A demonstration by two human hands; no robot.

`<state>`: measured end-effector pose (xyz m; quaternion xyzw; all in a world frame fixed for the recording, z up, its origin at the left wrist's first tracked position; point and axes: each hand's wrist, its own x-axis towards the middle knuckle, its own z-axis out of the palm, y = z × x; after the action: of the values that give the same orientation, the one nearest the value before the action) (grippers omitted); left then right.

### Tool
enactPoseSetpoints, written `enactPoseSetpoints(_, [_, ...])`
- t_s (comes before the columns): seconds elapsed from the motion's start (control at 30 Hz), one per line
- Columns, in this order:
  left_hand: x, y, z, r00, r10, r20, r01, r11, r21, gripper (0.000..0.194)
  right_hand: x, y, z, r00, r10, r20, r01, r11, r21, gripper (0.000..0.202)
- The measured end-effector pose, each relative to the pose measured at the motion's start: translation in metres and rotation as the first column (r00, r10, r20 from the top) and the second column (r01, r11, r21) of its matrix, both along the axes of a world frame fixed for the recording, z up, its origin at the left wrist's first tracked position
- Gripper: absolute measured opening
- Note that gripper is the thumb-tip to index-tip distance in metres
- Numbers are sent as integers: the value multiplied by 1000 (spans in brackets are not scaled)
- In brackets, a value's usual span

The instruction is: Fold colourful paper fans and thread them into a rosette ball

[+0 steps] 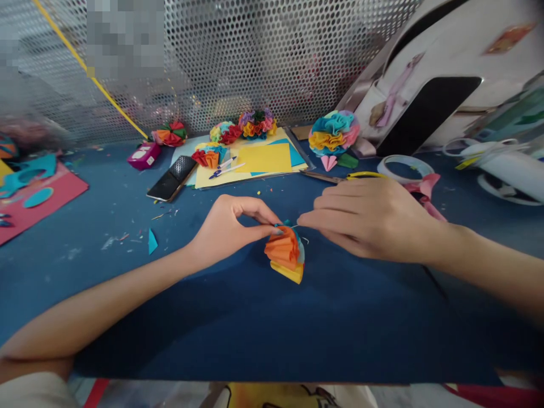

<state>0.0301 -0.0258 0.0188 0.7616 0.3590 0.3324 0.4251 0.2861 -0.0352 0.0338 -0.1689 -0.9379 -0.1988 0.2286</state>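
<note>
A small folded paper flower (pixel 284 249) in orange, yellow and blue hangs just above the blue table. My left hand (pixel 238 224) pinches its top edge between thumb and fingers. To the right, my right hand (pixel 361 218) is closed, its fingertips on a thin pale strand that runs to the flower's top; whether it is thread or wire I cannot tell. A short loose end of the strand curls at the flower's right side. Behind my right hand lie scissors (pixel 366 175) with yellow handles, partly hidden by it.
Finished paper flowers (pixel 257 123) stand at the back near yellow paper sheets (pixel 266 158) and pens (pixel 227 168). A phone (pixel 172 178) lies left of them, by a purple box (pixel 144 156). A tape roll (pixel 406 165) and a white bag (pixel 450 62) with another phone are at right.
</note>
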Motion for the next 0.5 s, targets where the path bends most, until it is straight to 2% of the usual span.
enactPoseSetpoints(0.13, [2,-6,2,1000,-11,-13,11,1000,0,5,-6,-4,-2,999,17,-41,-16,999,37,22])
enactPoseSetpoints(0.33, [6,-12,-2,999,42,-6,-41,997,60,7,-9,-7,-3,998,5,-67,-1,998,66,19])
enactPoseSetpoints(0.5, [8,-14,-3,996,73,-42,-71,996,50,8,-10,-6,-6,998,-9,-68,14,998,63,17])
